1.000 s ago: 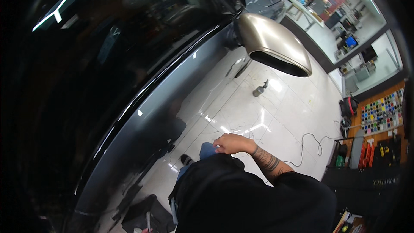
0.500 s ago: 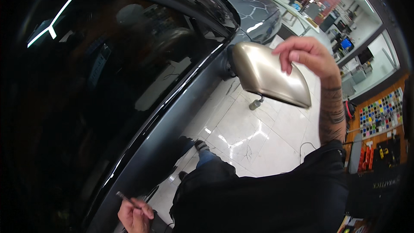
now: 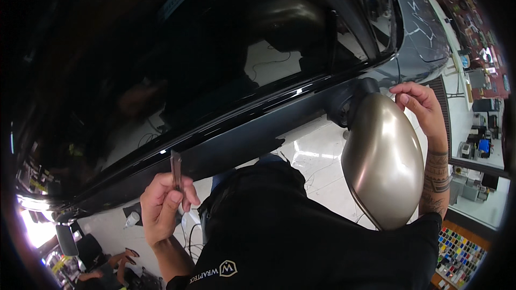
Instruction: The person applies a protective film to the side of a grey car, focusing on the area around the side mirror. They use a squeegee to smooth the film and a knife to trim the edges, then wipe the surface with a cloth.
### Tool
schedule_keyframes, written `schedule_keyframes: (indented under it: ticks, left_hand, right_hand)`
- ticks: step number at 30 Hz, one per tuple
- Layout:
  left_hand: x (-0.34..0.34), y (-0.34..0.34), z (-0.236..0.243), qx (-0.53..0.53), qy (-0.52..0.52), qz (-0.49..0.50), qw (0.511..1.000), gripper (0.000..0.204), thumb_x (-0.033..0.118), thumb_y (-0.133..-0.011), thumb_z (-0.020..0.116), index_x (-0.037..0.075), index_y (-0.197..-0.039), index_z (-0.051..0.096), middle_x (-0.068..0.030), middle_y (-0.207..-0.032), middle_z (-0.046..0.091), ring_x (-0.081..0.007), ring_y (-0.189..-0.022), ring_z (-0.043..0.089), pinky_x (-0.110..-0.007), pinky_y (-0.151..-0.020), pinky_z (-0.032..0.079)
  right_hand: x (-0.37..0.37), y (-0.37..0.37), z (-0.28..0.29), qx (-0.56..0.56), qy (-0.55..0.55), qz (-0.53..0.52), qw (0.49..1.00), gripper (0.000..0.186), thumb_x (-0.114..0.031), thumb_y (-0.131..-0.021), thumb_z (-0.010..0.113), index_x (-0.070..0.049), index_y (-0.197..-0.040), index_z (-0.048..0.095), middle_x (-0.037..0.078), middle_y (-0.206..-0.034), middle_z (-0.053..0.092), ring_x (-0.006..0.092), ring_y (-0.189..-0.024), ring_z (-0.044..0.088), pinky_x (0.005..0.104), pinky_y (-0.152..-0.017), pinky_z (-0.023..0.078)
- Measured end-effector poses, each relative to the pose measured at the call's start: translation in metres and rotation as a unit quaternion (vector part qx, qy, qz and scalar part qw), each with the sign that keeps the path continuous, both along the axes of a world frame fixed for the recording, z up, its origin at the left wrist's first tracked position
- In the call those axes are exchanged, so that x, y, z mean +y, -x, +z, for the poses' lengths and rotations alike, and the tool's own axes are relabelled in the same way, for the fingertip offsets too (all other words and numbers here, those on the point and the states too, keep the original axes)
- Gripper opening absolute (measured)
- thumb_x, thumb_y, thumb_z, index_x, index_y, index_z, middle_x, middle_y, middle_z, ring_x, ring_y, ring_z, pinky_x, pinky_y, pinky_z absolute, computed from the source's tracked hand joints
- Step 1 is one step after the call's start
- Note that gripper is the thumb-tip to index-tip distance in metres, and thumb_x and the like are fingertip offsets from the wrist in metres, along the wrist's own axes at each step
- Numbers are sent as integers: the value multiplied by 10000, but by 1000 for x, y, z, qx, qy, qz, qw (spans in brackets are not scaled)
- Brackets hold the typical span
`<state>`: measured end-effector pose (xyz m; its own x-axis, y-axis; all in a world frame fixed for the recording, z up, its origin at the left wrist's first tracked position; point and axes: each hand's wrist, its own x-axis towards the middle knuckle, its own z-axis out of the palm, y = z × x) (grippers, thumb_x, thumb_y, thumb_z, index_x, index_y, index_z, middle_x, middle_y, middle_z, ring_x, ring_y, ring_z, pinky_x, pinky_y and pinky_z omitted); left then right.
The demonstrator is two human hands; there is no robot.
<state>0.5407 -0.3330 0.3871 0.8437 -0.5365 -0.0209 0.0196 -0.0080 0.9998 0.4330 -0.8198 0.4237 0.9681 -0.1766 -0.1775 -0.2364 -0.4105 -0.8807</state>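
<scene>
My left hand (image 3: 166,201) is closed around a slim, flat, dark tool (image 3: 176,166), held upright beside the dark car door (image 3: 226,150). My right hand (image 3: 422,104) is raised just beside the gold satin side mirror (image 3: 384,166), near its dark mount (image 3: 363,90), with fingers loosely curled and apart and nothing visible in them. Whether the fingertips touch the car is hard to tell. The glossy black side window (image 3: 215,48) fills the upper left.
A marbled grey car panel (image 3: 422,32) is at upper right, a color swatch board (image 3: 457,252) at lower right. A person's legs (image 3: 118,263) show at lower left, with a white cup-like object (image 3: 132,218) on the tiled floor (image 3: 317,150).
My view has turned toward the door. My left hand has risen with the tool. My right hand has moved from over the mirror cap to beside its mount.
</scene>
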Motion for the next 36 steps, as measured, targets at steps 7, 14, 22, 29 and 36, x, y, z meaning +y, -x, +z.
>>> schedule_keyframes:
  ticks: [7,14,22,29,36]
  left_hand:
    - [-23,-17,3,-122,-166,3,979,296,264,-971,544,-22,-942,614,-51,-667,597,-72,-518,489,-206,-492,372]
    - [-40,-18,-11,-126,-139,-13,982,411,369,-977,529,-15,-834,546,-17,-646,478,-52,-497,414,-202,-457,291]
    - [-95,-20,6,-60,-189,-105,975,356,302,-989,512,-40,-1044,594,9,-608,466,-48,-495,386,-207,-469,297]
    - [-103,-4,2,-82,-173,-152,970,331,317,-984,526,-4,-921,581,4,-591,506,-51,-502,454,-186,-472,326]
    - [-102,-9,13,-145,-165,-152,964,296,227,-968,532,-10,-809,611,-16,-579,535,-68,-480,482,-218,-472,347]
  right_hand:
    - [-5,-16,-24,8,37,14,999,187,-107,-922,580,8,-1037,671,9,-816,643,65,-751,575,224,-669,465]
    - [6,-16,-37,-1,-98,-39,994,151,-83,-947,564,-5,-1033,660,-25,-776,598,33,-680,550,203,-634,457]
    - [9,-4,-52,-48,-110,-71,990,148,-58,-944,547,-21,-1055,637,-25,-731,574,36,-657,516,218,-617,429]
    - [8,-3,-51,-83,6,-5,997,173,-113,-962,526,-47,-1099,608,7,-696,551,60,-608,511,232,-551,406]
    - [20,1,-55,-156,39,-12,987,204,-122,-939,519,-46,-1112,596,83,-669,564,145,-575,567,315,-544,416]
